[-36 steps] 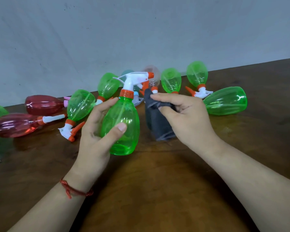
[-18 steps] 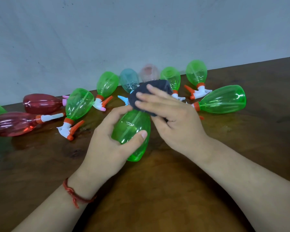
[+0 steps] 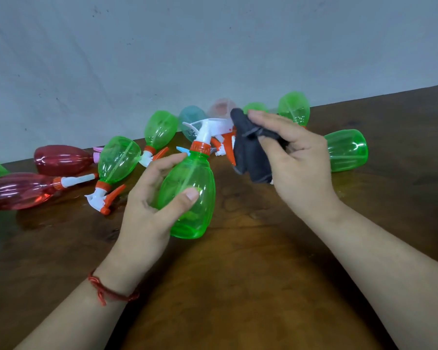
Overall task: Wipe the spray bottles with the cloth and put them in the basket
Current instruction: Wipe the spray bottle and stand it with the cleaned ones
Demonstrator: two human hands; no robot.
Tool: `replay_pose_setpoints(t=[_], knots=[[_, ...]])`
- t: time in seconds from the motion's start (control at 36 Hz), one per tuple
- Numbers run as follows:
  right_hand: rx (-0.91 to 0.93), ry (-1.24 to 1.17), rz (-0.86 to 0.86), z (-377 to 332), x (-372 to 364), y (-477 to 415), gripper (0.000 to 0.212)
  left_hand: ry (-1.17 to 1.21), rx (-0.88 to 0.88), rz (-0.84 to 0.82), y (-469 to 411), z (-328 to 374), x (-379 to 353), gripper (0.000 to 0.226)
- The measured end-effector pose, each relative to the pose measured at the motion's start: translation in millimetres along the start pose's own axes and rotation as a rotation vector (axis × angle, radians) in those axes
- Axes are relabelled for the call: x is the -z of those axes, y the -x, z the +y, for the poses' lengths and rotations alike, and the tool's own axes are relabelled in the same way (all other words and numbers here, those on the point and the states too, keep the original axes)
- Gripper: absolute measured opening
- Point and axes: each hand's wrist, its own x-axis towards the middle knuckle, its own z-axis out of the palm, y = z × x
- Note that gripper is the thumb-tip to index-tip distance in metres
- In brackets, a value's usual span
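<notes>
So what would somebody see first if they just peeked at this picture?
Probably the bright green spray bottle right in the middle, gripped by the left hand. Just beside it, the right hand holds a dark cloth close to the bottle's white nozzle. Behind them, more green bottles and red bottles lie on their sides on the brown table along the wall.

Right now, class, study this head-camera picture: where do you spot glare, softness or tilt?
Head view: soft, even light; pale glare streaks cross the translucent green plastic spray bottle held by the left hand; the glossy brown wooden table shows dull reflections and its far edge runs tilted; the dark grey cloth gripped in the right hand looks slightly soft.
</notes>
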Motion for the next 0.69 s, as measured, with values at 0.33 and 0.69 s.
replay_pose_setpoints(t=[0.33,0.69], knots=[[-0.205,-0.256,-0.195,-7.8,-24.0,20.3,0.048,0.255,0.081,0.071,-5.1,-7.5,8.7,0.065],[-0.447,-0.334,-0.387,-10.4,-25.9,28.4,0.048,0.087,-0.02,0.081,-0.8,-17.4,10.8,0.054]])
